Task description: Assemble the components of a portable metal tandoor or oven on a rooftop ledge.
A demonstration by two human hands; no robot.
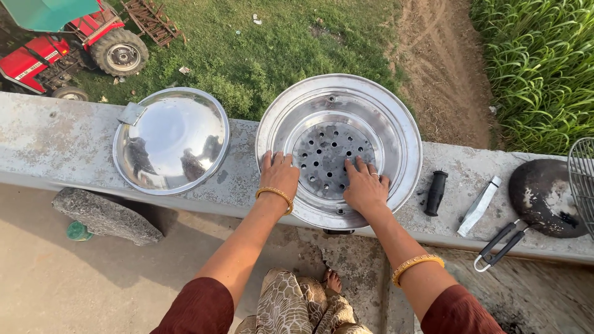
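Observation:
A round shiny metal pan (pixel 396 124) with a stepped rim stands on a concrete parapet wall (pixel 55 136). Inside it lies a dark perforated disc (pixel 325 148) with several holes. My left hand (pixel 279 176) rests flat on the pan's near left rim, fingers spread. My right hand (pixel 365 185) lies flat on the near right edge of the perforated disc, fingers spread. Both wrists wear a gold bangle. Neither hand grips anything.
A domed metal lid (pixel 171 139) lies left of the pan. Right of it are a black handle (pixel 436 192), a flat metal strip (pixel 479 206), a blackened pan (pixel 544 195) with tongs (pixel 502 244) and a wire grill (pixel 583 179). A red tractor (pixel 74 46) stands below on grass. A stone (pixel 105 215) lies on the floor.

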